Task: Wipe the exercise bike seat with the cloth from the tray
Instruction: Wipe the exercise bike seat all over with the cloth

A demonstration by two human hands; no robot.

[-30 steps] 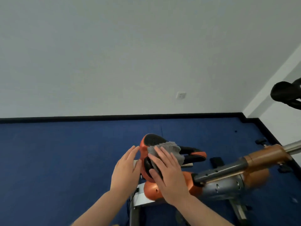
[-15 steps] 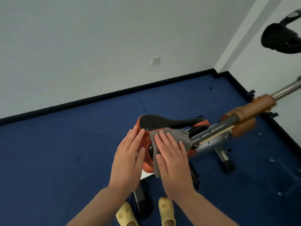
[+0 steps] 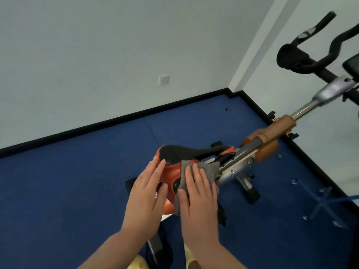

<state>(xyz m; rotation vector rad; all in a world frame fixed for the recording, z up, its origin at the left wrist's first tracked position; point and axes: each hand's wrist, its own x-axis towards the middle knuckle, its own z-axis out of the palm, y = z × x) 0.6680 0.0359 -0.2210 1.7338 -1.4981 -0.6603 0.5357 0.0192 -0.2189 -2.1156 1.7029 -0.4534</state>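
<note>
Wiping works best, I judge, if my flat open right hand (image 3: 198,199) presses the grey fuzzy cloth (image 3: 202,169) along the orange-and-black padded bike seat (image 3: 174,158), low centre of the frame, while my open left hand (image 3: 147,193) steadies its side.

Blue carpet (image 3: 77,181) fills the lower frame, edged by a black skirting board (image 3: 116,120). A white wall socket (image 3: 163,80) sits upper centre. Black handlebars (image 3: 303,61) occupy the upper right. Yellow slippers (image 3: 138,263) show at the bottom edge.

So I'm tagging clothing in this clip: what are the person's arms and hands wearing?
Nothing visible. The left hand and right hand are bare, with no gloves, rings or watch in view. Both forearms are uncovered down to the bottom edge of the picture, with no sleeves showing.
</note>
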